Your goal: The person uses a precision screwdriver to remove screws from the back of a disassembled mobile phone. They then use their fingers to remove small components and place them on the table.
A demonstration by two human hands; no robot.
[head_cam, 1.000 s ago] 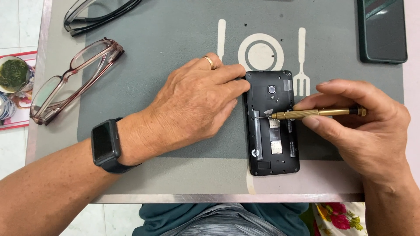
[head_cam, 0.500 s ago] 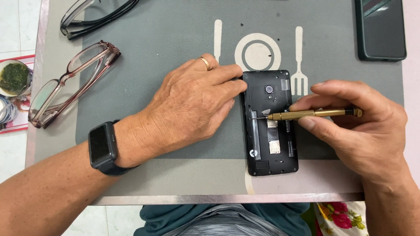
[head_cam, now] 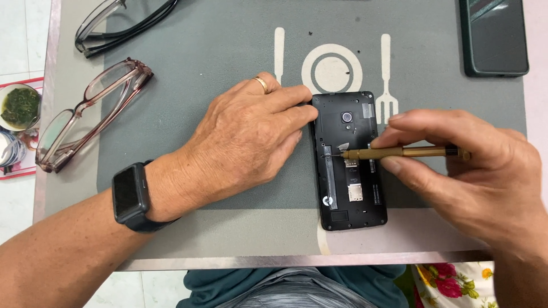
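On the near right part of the grey rubbery mat (head_cam: 188, 40), a black phone with its back cover off (head_cam: 349, 162) lies face down, its long side running near to far, its inner frame, camera lens and card slots showing. Its far end touches the white plate-and-cutlery symbol printed on the mat.

My right hand (head_cam: 474, 171) comes in from the right and pinches a slim brass-coloured screwdriver (head_cam: 405, 152) between thumb and fingers, closed firmly round the shaft. The tool lies nearly level, pointing left, and its tip rests on the phone's frame near the left edge, about midway along the body.

My left hand (head_cam: 245, 142) lies flat on the mat just left of the phone, fingers together, the fingertips pressed against the phone's left edge at the far end. It grips nothing; it only braces the phone from the side. There is a gold ring on one finger and a dark square wristwatch (head_cam: 131, 197) on the wrist.

Further left on the mat lie pink-brown framed spectacles (head_cam: 91, 114), folded open, and beyond them, at the far left, dark-framed spectacles (head_cam: 120, 25). At the far right corner lies a second dark phone in a green case (head_cam: 494, 37), screen up. Off the mat at the left edge stands a small bowl of green food (head_cam: 20, 105).
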